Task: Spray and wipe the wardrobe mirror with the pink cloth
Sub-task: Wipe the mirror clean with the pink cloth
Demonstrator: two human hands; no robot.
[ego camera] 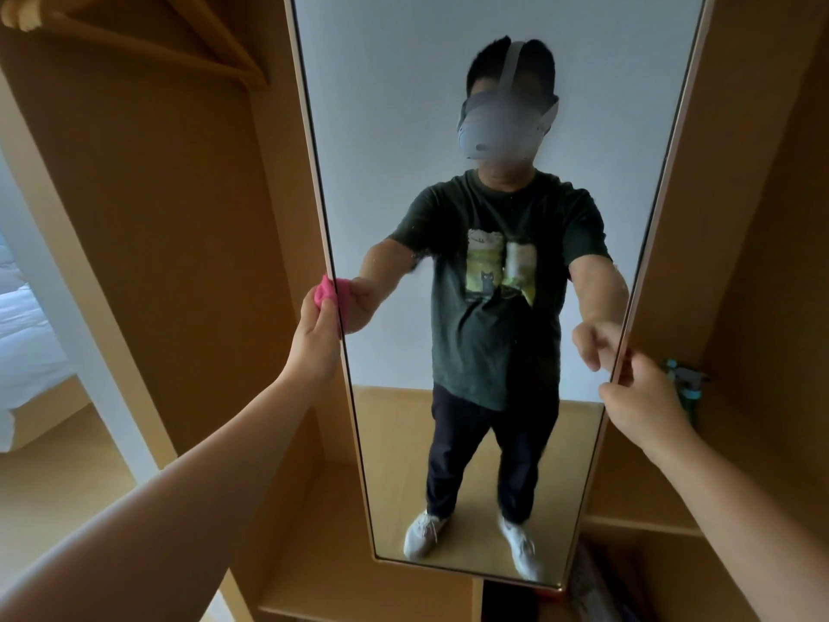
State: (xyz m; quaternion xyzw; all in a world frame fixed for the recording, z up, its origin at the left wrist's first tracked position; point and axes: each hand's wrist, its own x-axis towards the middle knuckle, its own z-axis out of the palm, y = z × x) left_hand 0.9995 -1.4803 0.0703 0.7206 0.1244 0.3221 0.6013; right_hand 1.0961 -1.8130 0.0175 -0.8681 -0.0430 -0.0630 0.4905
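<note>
- A person's left hand (320,327) is closed tight round the bunched pink cloth (324,290), pressing it to the left edge of the wardrobe mirror (381,127); wadded this small, the cloth probably covers little glass per pass; it could leave streaks or let knuckles smear the surface.
- The right hand (641,397) curls fingers and thumb round the mirror's right edge, apparently steadying the panel; fingertips on the glass side may print fresh marks; if that grip slackens, wiping pressure from the left could swing the panel, though whether it is hinged cannot be told.
- The spray bottle (685,381) shows just behind the right hand, partly hidden by it; neither hand has it; a blind reach back could knock it over.
- No wet film can be made out on the glass; a dry wipe may only push dust about.
- Outward, the wardrobe side panel (179,217) flanks the cloth; a stroke running off the edge would rub wood, not mirror.
</note>
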